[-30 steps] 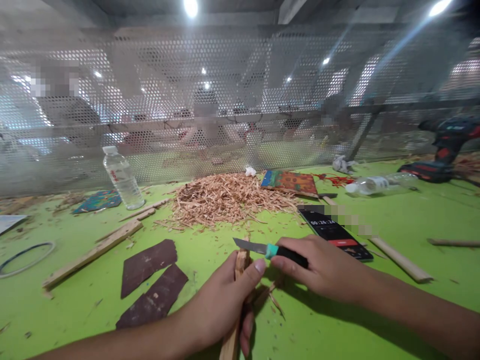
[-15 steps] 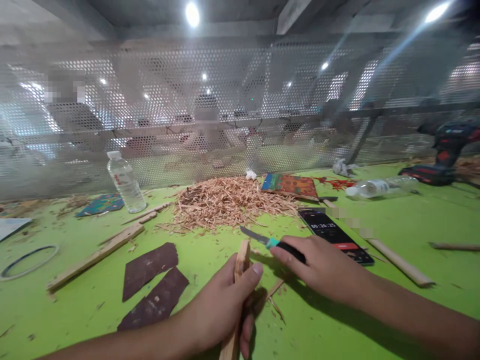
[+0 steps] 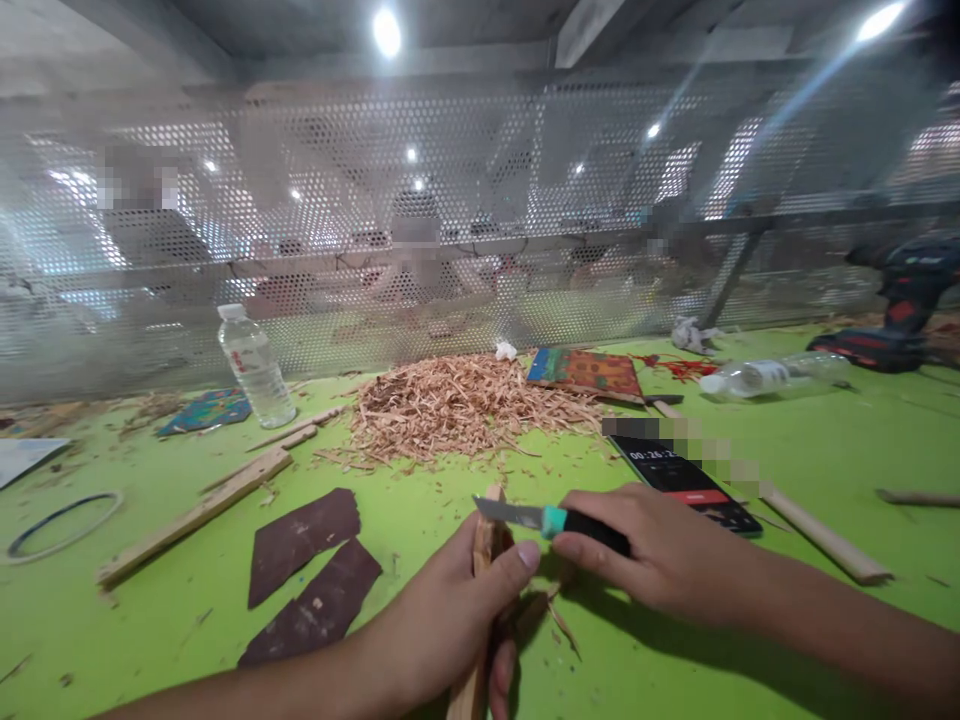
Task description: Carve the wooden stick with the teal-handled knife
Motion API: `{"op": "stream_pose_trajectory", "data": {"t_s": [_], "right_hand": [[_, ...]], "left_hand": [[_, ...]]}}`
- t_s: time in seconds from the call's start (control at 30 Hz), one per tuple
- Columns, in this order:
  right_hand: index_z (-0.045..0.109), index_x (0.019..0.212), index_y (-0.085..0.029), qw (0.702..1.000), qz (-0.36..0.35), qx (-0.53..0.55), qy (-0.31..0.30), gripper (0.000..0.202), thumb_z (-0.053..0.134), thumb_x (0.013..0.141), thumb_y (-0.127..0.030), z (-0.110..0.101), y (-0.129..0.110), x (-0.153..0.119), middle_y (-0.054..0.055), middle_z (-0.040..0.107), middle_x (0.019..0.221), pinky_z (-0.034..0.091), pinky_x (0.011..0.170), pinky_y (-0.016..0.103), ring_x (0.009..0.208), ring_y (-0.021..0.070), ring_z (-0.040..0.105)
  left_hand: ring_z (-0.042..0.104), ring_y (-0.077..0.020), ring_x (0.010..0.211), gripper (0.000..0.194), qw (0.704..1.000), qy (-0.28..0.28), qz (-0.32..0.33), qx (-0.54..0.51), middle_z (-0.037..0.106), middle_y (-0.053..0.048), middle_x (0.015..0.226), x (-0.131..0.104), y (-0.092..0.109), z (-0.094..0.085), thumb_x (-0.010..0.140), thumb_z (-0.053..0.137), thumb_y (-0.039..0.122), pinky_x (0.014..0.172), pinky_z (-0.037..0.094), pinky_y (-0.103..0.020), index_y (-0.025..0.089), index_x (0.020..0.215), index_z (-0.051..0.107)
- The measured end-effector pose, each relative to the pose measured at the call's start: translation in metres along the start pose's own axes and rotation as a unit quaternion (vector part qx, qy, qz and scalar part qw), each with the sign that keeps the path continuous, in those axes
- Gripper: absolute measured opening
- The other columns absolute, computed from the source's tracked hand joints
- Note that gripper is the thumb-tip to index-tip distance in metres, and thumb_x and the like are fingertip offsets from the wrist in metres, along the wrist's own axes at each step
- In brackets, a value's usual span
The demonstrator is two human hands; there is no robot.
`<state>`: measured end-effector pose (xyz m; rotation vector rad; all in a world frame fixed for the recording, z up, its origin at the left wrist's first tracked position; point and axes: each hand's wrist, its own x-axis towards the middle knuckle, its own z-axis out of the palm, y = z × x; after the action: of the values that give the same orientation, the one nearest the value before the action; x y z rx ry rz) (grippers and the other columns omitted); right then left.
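Observation:
My left hand is wrapped round a narrow wooden stick, whose upper end points away from me. The thumb lies along the stick's right side. In my right hand is a knife with a black and teal handle. Its blade points left and lies across the stick near the upper end, apparently touching the wood. Part of the handle is hidden in the palm. Thin wood slivers lie on the green table below the knife.
Behind the hands is a heap of wood shavings. Brown sandpaper pieces, a wooden strip and an upright bottle stand or lie leftward. A phone, a round stick, a lying bottle and a cordless drill are rightward.
The knife has come down and slightly left, from beyond the stick's tip to across its upper end. My left hand still grips the stick; the view has shifted slightly.

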<state>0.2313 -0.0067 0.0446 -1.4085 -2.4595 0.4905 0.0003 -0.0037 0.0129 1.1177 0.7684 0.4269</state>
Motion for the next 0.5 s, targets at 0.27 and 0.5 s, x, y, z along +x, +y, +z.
{"op": "stream_pose_trajectory", "data": {"t_s": [0.27, 0.5], "right_hand": [[0.063, 0.084, -0.020, 0.999, 0.041, -0.015, 0.026, 0.052, 0.038, 0.105, -0.060, -0.001, 0.005, 0.004, 0.008, 0.069, 0.076, 0.031, 0.060, 0.031, 0.065, 0.0199, 0.058], [0.067, 0.092, -0.018, 0.988, 0.133, -0.052, 0.062, 0.056, 0.034, 0.105, -0.061, -0.012, 0.023, 0.009, 0.011, 0.071, 0.081, 0.035, 0.063, 0.032, 0.071, 0.0247, 0.063]], "left_hand": [[0.045, -0.0112, 0.030, 0.035, 0.999, 0.010, -0.016, 0.029, 0.056, 0.008, 0.043, -0.001, 0.000, -0.001, 0.096, 0.053, 0.047, 0.031, 0.045, -0.017, 0.022, 0.119, 0.042], [0.041, -0.0106, 0.032, 0.025, 0.997, 0.044, -0.036, 0.057, 0.049, 0.010, 0.040, -0.004, -0.001, 0.003, 0.097, 0.047, 0.041, 0.031, 0.041, -0.015, 0.023, 0.112, 0.041]]}}
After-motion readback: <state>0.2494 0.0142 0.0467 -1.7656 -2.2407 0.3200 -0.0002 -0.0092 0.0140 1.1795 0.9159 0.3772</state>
